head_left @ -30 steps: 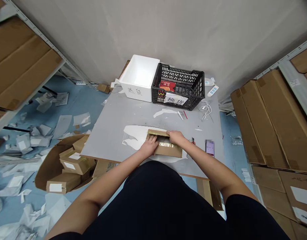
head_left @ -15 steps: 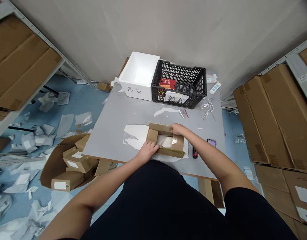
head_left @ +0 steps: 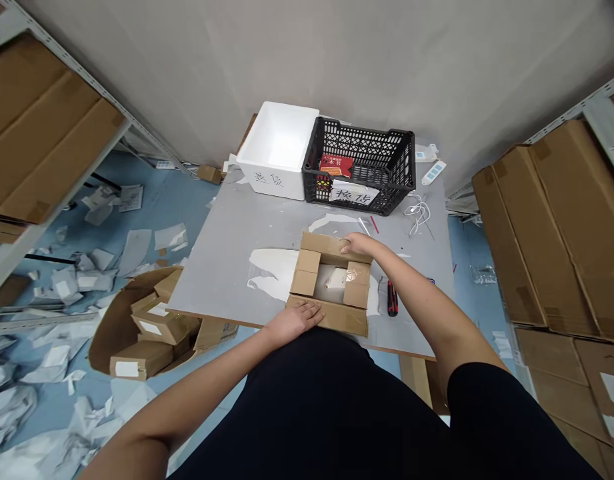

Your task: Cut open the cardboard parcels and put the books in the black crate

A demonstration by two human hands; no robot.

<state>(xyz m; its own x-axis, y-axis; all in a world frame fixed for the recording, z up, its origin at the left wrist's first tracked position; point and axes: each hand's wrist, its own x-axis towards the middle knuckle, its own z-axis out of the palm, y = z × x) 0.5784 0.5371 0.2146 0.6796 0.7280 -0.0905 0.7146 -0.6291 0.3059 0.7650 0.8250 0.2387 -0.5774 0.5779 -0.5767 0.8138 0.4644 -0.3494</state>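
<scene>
Left hand (head_left: pixel 293 319) lying open on near flap (head_left: pixel 337 317) of cardboard box (head_left: pixel 307 272), right hand (head_left: pixel 357 243) pressing flat on far flap (head_left: pixel 324 245), neither gripping.

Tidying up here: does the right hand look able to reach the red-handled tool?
Probably yes: the right hand rests on the open carton, and the red-handled tool lies beside it on the grey board, nothing between.

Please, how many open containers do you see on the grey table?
3: a white foam box and a black plastic crate at the far edge, and an open brown cardboard box nearer the person.
</scene>
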